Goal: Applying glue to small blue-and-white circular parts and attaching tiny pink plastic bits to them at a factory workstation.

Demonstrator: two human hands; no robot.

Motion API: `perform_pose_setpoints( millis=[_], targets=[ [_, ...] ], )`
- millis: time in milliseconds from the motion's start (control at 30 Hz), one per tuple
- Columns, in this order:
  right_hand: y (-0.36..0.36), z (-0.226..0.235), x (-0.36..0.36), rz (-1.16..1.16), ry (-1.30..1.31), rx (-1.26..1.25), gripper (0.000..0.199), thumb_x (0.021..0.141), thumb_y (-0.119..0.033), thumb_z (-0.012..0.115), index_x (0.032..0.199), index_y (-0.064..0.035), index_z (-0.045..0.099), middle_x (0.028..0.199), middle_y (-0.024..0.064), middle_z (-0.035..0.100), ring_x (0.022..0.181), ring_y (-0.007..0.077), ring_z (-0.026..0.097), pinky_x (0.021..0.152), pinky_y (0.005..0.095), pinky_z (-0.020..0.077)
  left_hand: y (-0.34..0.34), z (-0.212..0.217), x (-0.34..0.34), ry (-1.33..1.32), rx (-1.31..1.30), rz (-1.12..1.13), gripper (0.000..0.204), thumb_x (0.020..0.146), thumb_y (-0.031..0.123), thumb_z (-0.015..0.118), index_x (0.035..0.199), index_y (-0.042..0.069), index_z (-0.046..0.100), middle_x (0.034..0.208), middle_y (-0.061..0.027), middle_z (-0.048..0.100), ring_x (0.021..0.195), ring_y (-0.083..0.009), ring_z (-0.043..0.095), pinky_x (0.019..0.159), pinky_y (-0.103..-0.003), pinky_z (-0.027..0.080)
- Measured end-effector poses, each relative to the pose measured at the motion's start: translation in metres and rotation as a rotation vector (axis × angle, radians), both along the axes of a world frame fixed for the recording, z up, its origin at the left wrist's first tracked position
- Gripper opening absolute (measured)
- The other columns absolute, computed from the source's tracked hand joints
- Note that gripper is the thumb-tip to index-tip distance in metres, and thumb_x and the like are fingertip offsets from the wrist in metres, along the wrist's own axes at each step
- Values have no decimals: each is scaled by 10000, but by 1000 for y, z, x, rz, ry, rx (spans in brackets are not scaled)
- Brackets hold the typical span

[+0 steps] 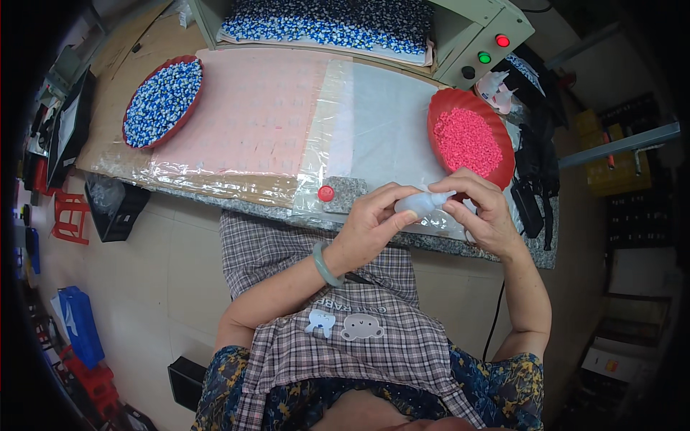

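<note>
In front of me at the table's near edge, both hands are on a small translucent squeeze bottle (415, 205). Its rounded body is gripped between the thumb and fingers of my left hand (366, 223). My right hand (489, 212) pinches the narrow nozzle end, which points right; the fingers partly hide it. Left of the bottle, a small round red cap (325, 193) lies beside a grey speckled stone block (346, 194). Just beyond my right hand, a red scalloped basket (480, 101) holds many small pink pieces (467, 140).
Another red basket (185, 121) with blue-and-white pieces stands at the far left. A pink sheet (244, 108) covers the table's middle. At the back, a metal machine (467, 47) with lit buttons holds more such pieces. White nozzle bottles (494, 87) and a black bag (535, 158) sit at right.
</note>
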State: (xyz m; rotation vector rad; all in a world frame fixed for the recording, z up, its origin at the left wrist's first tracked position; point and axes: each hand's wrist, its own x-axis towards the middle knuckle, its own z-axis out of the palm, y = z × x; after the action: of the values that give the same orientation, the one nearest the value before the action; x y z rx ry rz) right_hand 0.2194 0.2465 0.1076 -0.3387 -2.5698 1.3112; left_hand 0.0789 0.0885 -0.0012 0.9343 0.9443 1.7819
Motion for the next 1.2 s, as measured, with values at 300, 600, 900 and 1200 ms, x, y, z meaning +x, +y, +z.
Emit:
perform_pose_setpoints(
  millis=[300,600,900,1200],
  targets=[
    [-18,-22,7,-274,-46,45,298,828,-114,819,1054,-5,658,891,24,617,766,75,551,679,232,448,-6,14,-1,496,-68,206,292,986,55,617,1260,-44,603,1133,-104,600,1022,-168,626,884,-290,541],
    [0,-4,-3,6,31,57,401,798,-122,825,1157,-23,677,956,29,613,784,92,568,671,237,463,2,-6,5,-25,38,20,311,982,55,619,1282,-30,610,1112,-91,620,952,-125,621,812,-284,565],
    [-24,-41,2,-309,70,-174,354,807,-60,815,1105,-29,627,932,12,565,822,79,541,728,244,460,-5,15,2,547,-31,293,284,973,57,630,1242,-33,624,1115,-92,602,962,-157,618,803,-293,532],
    [-1,1,-3,-11,-8,-53,404,828,-106,792,1192,-6,645,946,29,594,822,95,544,736,245,453,0,-2,-2,34,4,40,297,979,64,635,1257,-40,612,1125,-85,589,1001,-148,596,861,-294,525]
  ],
)
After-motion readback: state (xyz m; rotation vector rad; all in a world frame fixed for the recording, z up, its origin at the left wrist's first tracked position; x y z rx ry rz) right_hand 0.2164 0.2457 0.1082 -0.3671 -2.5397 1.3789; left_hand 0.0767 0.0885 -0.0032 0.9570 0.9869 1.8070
